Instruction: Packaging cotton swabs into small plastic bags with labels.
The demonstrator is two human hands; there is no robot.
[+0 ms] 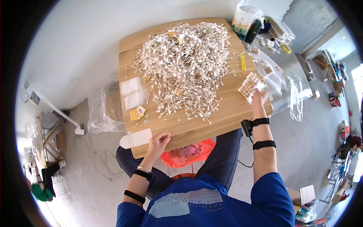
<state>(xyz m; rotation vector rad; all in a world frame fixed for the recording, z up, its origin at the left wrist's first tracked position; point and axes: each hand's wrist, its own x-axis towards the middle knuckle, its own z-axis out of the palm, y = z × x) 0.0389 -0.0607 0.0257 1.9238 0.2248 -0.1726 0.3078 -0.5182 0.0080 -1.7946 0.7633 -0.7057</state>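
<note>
A large heap of cotton swabs covers much of the wooden table, with loose ones strewn along its near side. My left hand is closed at the near left edge, fingertips together; whatever it may hold is hidden. Beside it lies a white paper strip or pouch. At the table's right edge my right hand has its fingers closed at a batch of small printed packets, seemingly on one of them. Small yellow and white packets lie on the left, below white sheets.
A red plastic bag hangs open below the table edge, between my knees. Right of the table, a side surface bears clear plastic bags, a dark bottle and yellow tape. A yellow strip lies near the packets. Cables cross the floor.
</note>
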